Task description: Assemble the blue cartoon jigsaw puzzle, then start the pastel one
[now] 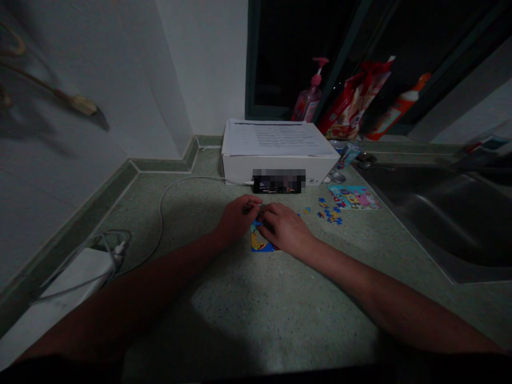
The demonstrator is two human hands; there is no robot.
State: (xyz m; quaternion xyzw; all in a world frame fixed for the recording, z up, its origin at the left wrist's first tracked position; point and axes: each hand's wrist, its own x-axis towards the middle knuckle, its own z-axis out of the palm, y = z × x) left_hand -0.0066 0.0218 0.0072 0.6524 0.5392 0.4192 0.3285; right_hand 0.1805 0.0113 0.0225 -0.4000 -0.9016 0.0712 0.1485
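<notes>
My left hand [239,217] and my right hand [285,229] meet at the middle of a speckled green countertop [224,314], their fingertips close together. Under them lies a partly joined, colourful jigsaw puzzle [258,242], mostly hidden by my right hand. Whether the fingertips pinch a small piece cannot be seen. To the right, loose blue puzzle pieces [330,214] are scattered beside a printed picture card [354,197]. A phone [278,184] leans against a white cardboard box [280,168] just beyond my hands.
Papers lie on the box. A white cable [161,208] runs left to a white power adapter [76,272]. A steel sink [432,218] is set in the counter at right. A pink pump bottle [310,93], red bag [354,101] and orange bottle [398,101] stand behind.
</notes>
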